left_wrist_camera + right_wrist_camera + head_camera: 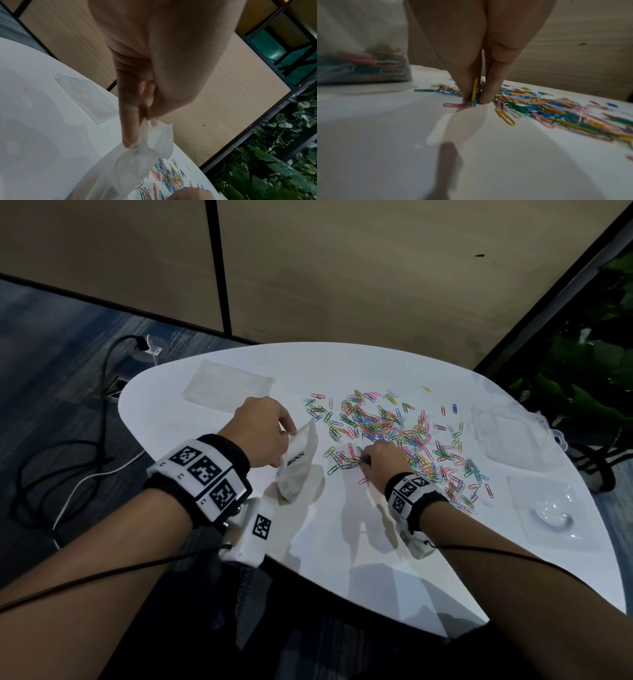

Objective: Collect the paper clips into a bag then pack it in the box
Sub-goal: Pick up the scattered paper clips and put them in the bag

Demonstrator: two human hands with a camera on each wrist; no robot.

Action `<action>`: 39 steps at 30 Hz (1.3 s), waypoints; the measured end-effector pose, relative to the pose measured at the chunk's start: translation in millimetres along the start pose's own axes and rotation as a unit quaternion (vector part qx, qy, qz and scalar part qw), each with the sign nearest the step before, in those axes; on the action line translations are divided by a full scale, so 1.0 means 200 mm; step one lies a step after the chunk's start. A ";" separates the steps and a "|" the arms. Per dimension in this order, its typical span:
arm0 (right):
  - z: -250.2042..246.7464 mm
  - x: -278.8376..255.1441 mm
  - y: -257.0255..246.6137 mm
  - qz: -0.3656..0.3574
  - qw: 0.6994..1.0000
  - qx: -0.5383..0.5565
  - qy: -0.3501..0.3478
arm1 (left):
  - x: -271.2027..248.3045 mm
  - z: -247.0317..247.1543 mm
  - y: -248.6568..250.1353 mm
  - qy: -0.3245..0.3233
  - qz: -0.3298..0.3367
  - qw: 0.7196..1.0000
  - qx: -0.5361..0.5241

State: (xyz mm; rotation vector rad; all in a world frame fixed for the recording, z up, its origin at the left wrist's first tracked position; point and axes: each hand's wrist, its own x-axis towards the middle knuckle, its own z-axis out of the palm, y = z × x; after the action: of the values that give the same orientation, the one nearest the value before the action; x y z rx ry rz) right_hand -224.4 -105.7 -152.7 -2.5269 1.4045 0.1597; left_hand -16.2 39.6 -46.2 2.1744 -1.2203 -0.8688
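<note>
Coloured paper clips [394, 433] lie scattered over the middle and right of the white table [342, 542]. My left hand [263, 433] pinches the top edge of a clear plastic bag [298, 463], which stands on the table with some clips in its bottom [368, 65]. In the left wrist view the bag's mouth [154, 142] hangs open below my fingers [130, 121]. My right hand [376, 460] is down on the near left edge of the pile and pinches a small bunch of clips [475, 93] against the table. The clear plastic box [507, 433] lies at the far right.
A second flat clear bag [227, 386] lies at the table's far left. A clear lid or tray [551, 508] sits at the right edge, nearer than the box. Cables [68, 467] trail on the floor to the left; plants [589, 378] stand on the right.
</note>
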 end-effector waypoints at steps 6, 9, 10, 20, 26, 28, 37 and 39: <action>-0.12 0.02 0.12 0.148 0.963 0.222 -0.027 | 0.00 0.01 0.01 -0.005 0.000 1.000 0.001; -0.18 0.04 0.13 0.169 0.922 0.346 -0.045 | 0.00 0.02 0.02 -0.013 0.003 1.000 0.003; -0.20 0.04 0.13 0.177 0.886 0.425 -0.051 | 0.00 0.03 0.03 -0.016 0.004 1.000 0.004; -0.45 -0.12 -0.23 0.053 0.683 0.688 -0.239 | 0.01 0.07 0.10 -0.022 0.005 1.000 0.003; -0.38 -0.16 -0.36 0.039 0.780 0.594 -0.192 | 0.00 0.09 0.13 -0.022 0.009 1.000 0.004; -0.34 -0.17 -0.39 0.050 0.798 0.578 -0.166 | -0.01 0.09 0.13 -0.024 0.019 0.999 0.013; -0.30 -0.16 -0.43 0.129 0.676 0.699 -0.195 | -0.03 0.06 0.12 -0.035 0.061 0.997 0.033; -0.27 -0.16 -0.46 0.102 0.793 0.581 -0.154 | -0.03 0.07 0.12 -0.022 0.059 0.997 0.035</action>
State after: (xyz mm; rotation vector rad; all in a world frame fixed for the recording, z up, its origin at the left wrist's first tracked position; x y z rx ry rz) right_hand -165.5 -47.2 -79.6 -1.2568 1.0893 -0.2043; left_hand -41.8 31.7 -38.3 2.1220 -1.4056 -0.8409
